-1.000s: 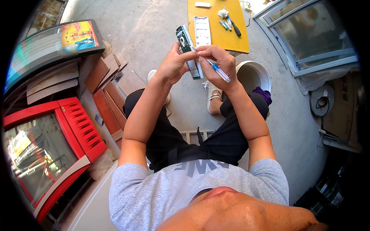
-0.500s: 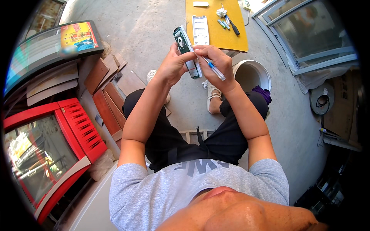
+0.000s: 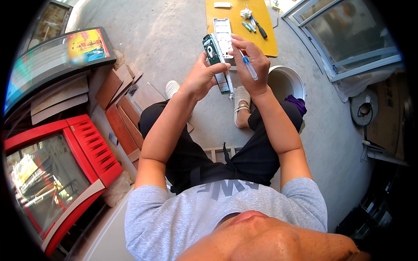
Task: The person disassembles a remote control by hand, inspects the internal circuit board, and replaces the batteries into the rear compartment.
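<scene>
My left hand (image 3: 199,79) grips a long green circuit board (image 3: 214,55), thumb across its right edge, both ends jutting past my fingers. To its right, my right-hand (image 3: 254,64) fingers pinch a clear pen with a blue band (image 3: 249,68). Beyond my fingertips, a white casing (image 3: 222,31) lies on the yellow table (image 3: 264,47).
</scene>
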{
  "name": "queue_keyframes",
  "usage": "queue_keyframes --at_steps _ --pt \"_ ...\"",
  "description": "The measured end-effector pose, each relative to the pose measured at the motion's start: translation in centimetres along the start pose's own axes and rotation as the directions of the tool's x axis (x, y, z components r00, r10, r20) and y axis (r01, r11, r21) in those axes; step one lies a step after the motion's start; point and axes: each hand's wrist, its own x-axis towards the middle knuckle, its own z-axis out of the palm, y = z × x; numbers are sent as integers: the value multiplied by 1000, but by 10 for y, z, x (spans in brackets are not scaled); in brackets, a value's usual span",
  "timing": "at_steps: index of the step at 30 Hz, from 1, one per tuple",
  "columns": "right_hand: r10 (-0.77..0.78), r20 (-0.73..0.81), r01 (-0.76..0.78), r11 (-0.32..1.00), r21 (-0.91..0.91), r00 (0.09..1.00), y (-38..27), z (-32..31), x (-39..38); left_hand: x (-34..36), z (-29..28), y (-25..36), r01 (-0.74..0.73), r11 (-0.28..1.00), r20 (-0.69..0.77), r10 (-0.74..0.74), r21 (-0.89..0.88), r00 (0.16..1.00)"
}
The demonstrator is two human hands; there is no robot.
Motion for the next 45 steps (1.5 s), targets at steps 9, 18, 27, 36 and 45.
queue_keyframes --at_steps 9,18,27,36,45 --pt "312 86 -320 942 100 946 23 -7 5 0 -5 7 21 1000 -16 -21 20 1000" --pt "498 237 -550 781 296 834 14 -9 9 3 -10 10 19 999 17 -18 -27 1000" --pt "500 322 -587 755 293 804 12 -13 10 1 -11 20 -5 999 -7 4 -47 1000" --pt "419 314 -517 773 368 852 18 5 -5 1 -7 15 -143 981 -64 152 130 986" --pt "409 278 -494 745 448 869 18 4 -2 4 -18 17 -194 891 -127 267 411 955"
